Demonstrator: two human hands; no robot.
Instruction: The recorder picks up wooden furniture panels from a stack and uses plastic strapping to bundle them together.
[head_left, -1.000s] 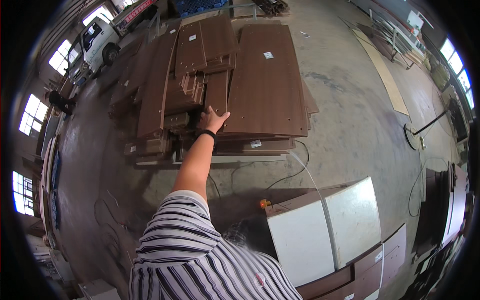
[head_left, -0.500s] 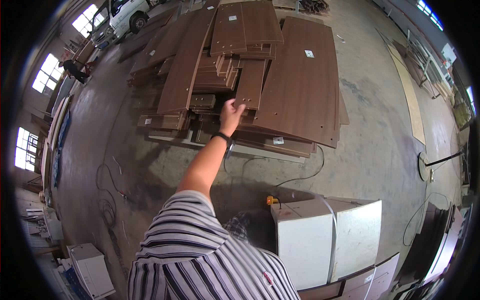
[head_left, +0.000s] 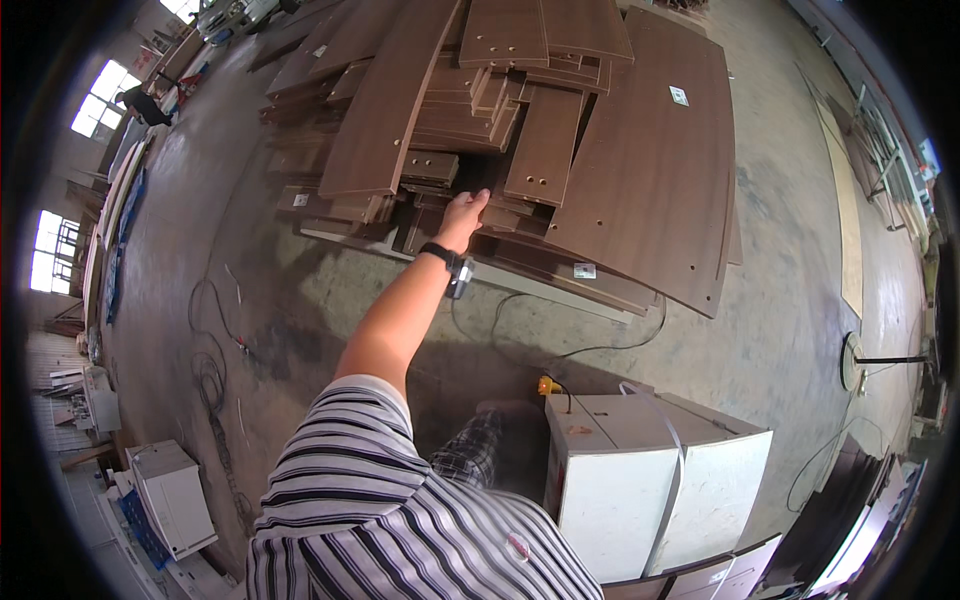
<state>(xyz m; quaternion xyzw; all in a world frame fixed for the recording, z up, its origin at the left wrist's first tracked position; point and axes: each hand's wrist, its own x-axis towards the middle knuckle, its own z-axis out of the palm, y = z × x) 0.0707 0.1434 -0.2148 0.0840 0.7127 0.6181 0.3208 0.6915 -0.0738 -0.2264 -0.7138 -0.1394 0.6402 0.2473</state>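
My left hand (head_left: 464, 217), wearing a dark wristwatch (head_left: 460, 275), reaches into the front of a stack of brown wood panels. Its fingers are curled together, with the thumb uppermost; whatever lies in them, if anything, is hidden. Just right of the hand is a narrow brown board (head_left: 545, 150) with two holes near its front end, apart from the fingers. Short stacked pieces (head_left: 430, 168) lie to the left of the hand. A long panel (head_left: 395, 110) slants on the left and a wide labelled panel (head_left: 655, 150) covers the right side. My right hand is out of view.
A strapped white cabinet-like box (head_left: 610, 500) stands close at my right, with a yellow object (head_left: 548, 386) on its corner. Cables (head_left: 610, 348) run over the concrete floor. Another person (head_left: 145, 106) bends over at the far left. A round-based stand (head_left: 852, 362) is at right.
My left hand has left the front end of the narrow holed board and shifted left of it, with the fingers curling in. The whole view has swung slightly.
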